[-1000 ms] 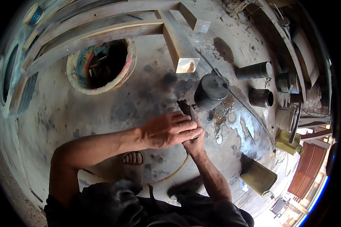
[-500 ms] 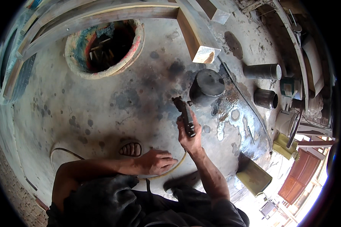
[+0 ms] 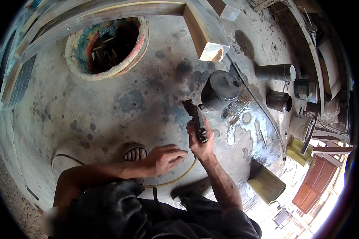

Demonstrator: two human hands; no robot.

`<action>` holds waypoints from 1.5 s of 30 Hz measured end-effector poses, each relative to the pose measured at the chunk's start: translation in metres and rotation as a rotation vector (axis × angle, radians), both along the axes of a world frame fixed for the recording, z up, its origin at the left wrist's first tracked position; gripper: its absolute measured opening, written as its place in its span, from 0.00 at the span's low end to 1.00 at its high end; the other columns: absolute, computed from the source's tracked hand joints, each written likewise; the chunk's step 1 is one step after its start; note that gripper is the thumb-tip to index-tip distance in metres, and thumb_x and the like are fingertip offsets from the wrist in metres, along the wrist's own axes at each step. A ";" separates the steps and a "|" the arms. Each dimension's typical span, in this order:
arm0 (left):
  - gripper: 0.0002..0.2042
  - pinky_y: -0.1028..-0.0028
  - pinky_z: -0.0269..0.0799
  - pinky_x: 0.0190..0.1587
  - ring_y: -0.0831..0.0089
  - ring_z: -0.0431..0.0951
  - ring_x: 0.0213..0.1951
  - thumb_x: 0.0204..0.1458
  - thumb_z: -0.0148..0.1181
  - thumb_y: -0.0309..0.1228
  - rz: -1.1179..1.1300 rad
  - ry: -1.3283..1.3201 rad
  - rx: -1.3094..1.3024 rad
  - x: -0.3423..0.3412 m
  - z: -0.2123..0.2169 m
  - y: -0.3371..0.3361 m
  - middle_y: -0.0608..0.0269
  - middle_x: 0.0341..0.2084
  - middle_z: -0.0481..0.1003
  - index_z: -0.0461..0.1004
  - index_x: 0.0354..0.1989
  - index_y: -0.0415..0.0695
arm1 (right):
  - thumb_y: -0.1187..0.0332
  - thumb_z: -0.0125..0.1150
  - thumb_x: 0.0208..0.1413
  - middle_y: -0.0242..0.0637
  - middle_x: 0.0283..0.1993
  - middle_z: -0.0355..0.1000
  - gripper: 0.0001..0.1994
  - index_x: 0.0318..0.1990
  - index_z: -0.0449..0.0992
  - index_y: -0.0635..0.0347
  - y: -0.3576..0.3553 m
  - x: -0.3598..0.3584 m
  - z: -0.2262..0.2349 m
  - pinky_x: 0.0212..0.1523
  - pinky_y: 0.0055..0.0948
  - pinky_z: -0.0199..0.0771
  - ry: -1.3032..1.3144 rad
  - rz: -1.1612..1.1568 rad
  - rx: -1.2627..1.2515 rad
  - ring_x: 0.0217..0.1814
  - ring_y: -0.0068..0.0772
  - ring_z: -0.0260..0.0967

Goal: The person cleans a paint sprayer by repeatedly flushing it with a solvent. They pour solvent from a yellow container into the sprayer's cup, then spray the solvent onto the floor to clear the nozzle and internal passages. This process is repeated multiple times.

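Note:
A dark metal spray gun (image 3: 196, 121) is gripped in my right hand (image 3: 202, 145), its head pointing away from me over the stained floor. From beneath that hand a yellowish hose (image 3: 179, 181) curves down and left past my body. My left hand (image 3: 166, 159) hovers just left of my right wrist, holding nothing, its fingers loosely stretched toward the gun and apart from it. Beyond the gun, slightly right, stands a black round lidded pot (image 3: 220, 91).
A large round paint-crusted tub (image 3: 103, 75) stands far left under a wooden frame (image 3: 199, 36). To the right are dark cylinders (image 3: 276, 73), a wet patch (image 3: 247, 124), a thin rod (image 3: 254, 95) along the floor, and a yellow-green can (image 3: 267, 183). My sandalled foot (image 3: 135, 153) is by my left hand.
My left hand has risen away from the hose toward my right hand, its fingers reaching closer to the spray gun. My right hand keeps its grip on the gun, almost unmoved.

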State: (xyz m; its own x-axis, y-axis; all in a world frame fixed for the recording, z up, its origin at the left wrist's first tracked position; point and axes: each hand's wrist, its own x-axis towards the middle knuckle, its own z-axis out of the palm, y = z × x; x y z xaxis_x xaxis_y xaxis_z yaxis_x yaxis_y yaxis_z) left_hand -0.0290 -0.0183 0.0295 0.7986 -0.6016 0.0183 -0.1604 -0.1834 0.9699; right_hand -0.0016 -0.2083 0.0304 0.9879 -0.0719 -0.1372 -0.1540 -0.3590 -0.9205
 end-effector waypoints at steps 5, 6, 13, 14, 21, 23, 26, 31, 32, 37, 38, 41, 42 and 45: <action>0.10 0.67 0.76 0.31 0.63 0.80 0.30 0.50 0.70 0.19 0.148 -0.197 -0.113 0.056 0.017 -0.010 0.58 0.31 0.78 0.80 0.41 0.40 | 0.81 0.58 0.59 0.55 0.50 0.79 0.28 0.69 0.64 0.66 -0.003 -0.002 0.012 0.43 0.31 0.79 -0.030 -0.028 -0.018 0.43 0.34 0.81; 0.10 0.67 0.76 0.31 0.62 0.80 0.30 0.50 0.69 0.17 0.150 -0.216 -0.122 0.066 0.019 -0.008 0.58 0.30 0.78 0.80 0.41 0.40 | 0.82 0.59 0.59 0.54 0.50 0.79 0.29 0.69 0.64 0.66 -0.004 -0.001 0.014 0.43 0.31 0.79 -0.077 -0.022 -0.033 0.42 0.33 0.80; 0.10 0.67 0.78 0.33 0.64 0.82 0.31 0.53 0.63 0.19 0.018 -0.094 -0.078 0.032 -0.008 0.014 0.59 0.30 0.79 0.80 0.43 0.42 | 0.84 0.56 0.57 0.43 0.35 0.77 0.31 0.69 0.59 0.75 -0.026 -0.028 0.125 0.38 0.24 0.76 -0.119 0.036 0.077 0.34 0.26 0.75; 0.09 0.67 0.78 0.35 0.65 0.82 0.32 0.54 0.63 0.20 -0.020 -0.089 -0.093 0.022 -0.014 0.013 0.60 0.30 0.79 0.80 0.43 0.43 | 0.83 0.56 0.57 0.43 0.33 0.77 0.30 0.69 0.60 0.74 -0.027 -0.028 0.141 0.36 0.25 0.76 -0.207 0.039 0.020 0.33 0.27 0.76; 0.09 0.71 0.77 0.33 0.71 0.79 0.28 0.56 0.63 0.22 -0.219 0.075 -0.114 -0.025 0.001 0.007 0.61 0.30 0.79 0.80 0.44 0.41 | 0.82 0.59 0.58 0.45 0.31 0.78 0.31 0.69 0.59 0.73 -0.011 -0.029 0.212 0.32 0.24 0.75 -0.283 0.031 -0.030 0.28 0.27 0.75; 0.08 0.71 0.77 0.32 0.70 0.78 0.27 0.56 0.63 0.23 -0.239 0.059 -0.108 -0.025 0.003 0.006 0.61 0.29 0.78 0.80 0.44 0.41 | 0.82 0.60 0.58 0.44 0.32 0.78 0.32 0.70 0.59 0.73 -0.011 -0.029 0.220 0.33 0.24 0.76 -0.273 0.043 -0.026 0.29 0.26 0.75; 0.08 0.70 0.76 0.31 0.69 0.77 0.26 0.56 0.64 0.23 -0.254 0.056 -0.084 -0.023 0.007 0.009 0.60 0.27 0.77 0.80 0.43 0.41 | 0.82 0.60 0.58 0.44 0.33 0.77 0.31 0.70 0.60 0.72 -0.009 -0.031 0.227 0.34 0.23 0.76 -0.196 -0.008 0.046 0.30 0.25 0.75; 0.08 0.69 0.76 0.30 0.67 0.77 0.25 0.56 0.64 0.24 -0.245 0.081 -0.081 -0.029 0.011 0.010 0.58 0.26 0.77 0.80 0.43 0.41 | 0.83 0.60 0.58 0.44 0.34 0.78 0.31 0.69 0.61 0.72 -0.008 -0.027 0.226 0.37 0.25 0.77 -0.278 0.024 -0.082 0.32 0.27 0.77; 0.08 0.69 0.76 0.31 0.66 0.78 0.26 0.56 0.63 0.24 -0.250 0.087 -0.072 -0.029 0.012 0.011 0.58 0.27 0.77 0.80 0.43 0.41 | 0.83 0.60 0.58 0.45 0.35 0.78 0.31 0.70 0.60 0.72 -0.009 -0.025 0.226 0.38 0.25 0.77 -0.269 0.033 -0.070 0.33 0.27 0.77; 0.08 0.67 0.78 0.34 0.62 0.81 0.30 0.57 0.63 0.25 -0.259 0.093 -0.062 -0.032 0.009 0.013 0.57 0.29 0.78 0.80 0.44 0.42 | 0.83 0.61 0.56 0.47 0.36 0.78 0.31 0.69 0.61 0.73 -0.003 -0.021 0.204 0.40 0.27 0.79 -0.364 0.009 0.125 0.35 0.30 0.79; 0.08 0.67 0.78 0.34 0.62 0.81 0.31 0.57 0.62 0.25 -0.273 0.103 -0.049 -0.033 0.008 0.014 0.57 0.30 0.79 0.80 0.44 0.42 | 0.83 0.61 0.56 0.47 0.36 0.78 0.31 0.69 0.61 0.74 -0.003 -0.020 0.209 0.40 0.27 0.79 -0.344 0.012 0.084 0.35 0.30 0.79; 0.07 0.67 0.78 0.35 0.61 0.81 0.32 0.57 0.62 0.25 -0.285 0.106 -0.039 -0.034 0.005 0.013 0.57 0.31 0.79 0.79 0.44 0.42 | 0.84 0.61 0.56 0.47 0.36 0.78 0.31 0.69 0.62 0.74 -0.004 -0.020 0.214 0.40 0.28 0.79 -0.301 0.011 0.007 0.35 0.30 0.79; 0.07 0.67 0.78 0.35 0.61 0.81 0.32 0.57 0.63 0.25 -0.284 0.102 -0.041 -0.034 0.005 0.013 0.57 0.31 0.79 0.79 0.44 0.42 | 0.84 0.61 0.56 0.47 0.36 0.78 0.31 0.69 0.62 0.74 -0.004 -0.019 0.214 0.40 0.28 0.78 -0.290 0.010 -0.010 0.35 0.30 0.79; 0.07 0.67 0.78 0.35 0.61 0.81 0.32 0.57 0.63 0.25 -0.265 0.097 -0.059 -0.034 0.007 0.013 0.57 0.31 0.79 0.79 0.43 0.41 | 0.83 0.61 0.57 0.45 0.35 0.77 0.31 0.69 0.62 0.74 -0.005 -0.019 0.214 0.39 0.28 0.78 -0.248 0.005 0.056 0.35 0.29 0.78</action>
State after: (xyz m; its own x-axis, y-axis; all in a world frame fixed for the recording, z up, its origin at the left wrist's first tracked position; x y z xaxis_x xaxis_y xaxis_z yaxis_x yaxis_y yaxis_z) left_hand -0.0630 -0.0055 0.0364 0.6131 -0.7899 -0.0095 -0.1014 -0.0906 0.9907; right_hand -0.0209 -0.2128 0.2440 0.9921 -0.0665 0.1061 0.0808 -0.3070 -0.9483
